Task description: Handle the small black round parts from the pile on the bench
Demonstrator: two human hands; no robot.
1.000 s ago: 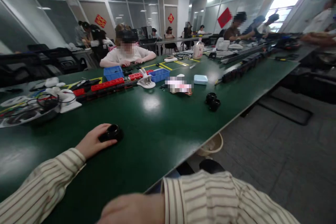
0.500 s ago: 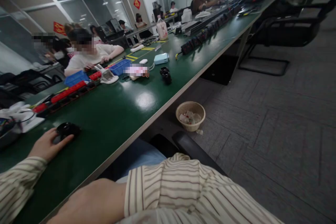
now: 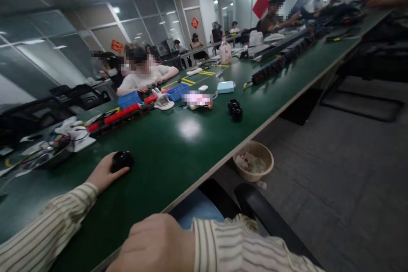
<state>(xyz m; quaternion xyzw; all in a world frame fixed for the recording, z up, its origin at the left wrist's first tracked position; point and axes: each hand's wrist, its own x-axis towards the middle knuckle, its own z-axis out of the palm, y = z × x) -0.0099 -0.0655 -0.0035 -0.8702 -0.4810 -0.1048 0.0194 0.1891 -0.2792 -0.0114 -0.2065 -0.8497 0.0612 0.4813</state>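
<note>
On the green table, at the left, my left hand (image 3: 103, 173) is closed round a glossy black rounded part (image 3: 122, 161). The thumb lies along its near side, and the other fingers are mostly hidden behind it. The part appears to rest on the tabletop. Near the table's front edge, at the bottom of the view, is my right hand (image 3: 156, 242). Its back and knuckles face me. The fingers point down and out of sight, so whether they hold anything cannot be seen.
Two glossy black parts (image 3: 235, 110) stand together farther right on the green table (image 3: 159, 153). Beyond are a light blue case (image 3: 226, 87), blue trays (image 3: 177, 92) and a red-and-black row (image 3: 123, 114). A bowl with wires (image 3: 54, 155) sits left. A wastebasket (image 3: 254, 161) stands below; a person (image 3: 140, 76) sits opposite.
The view has turned left and up, so the scene shifts right and down. My left hand stays on the black part. My right hand now shows more of its knuckles.
</note>
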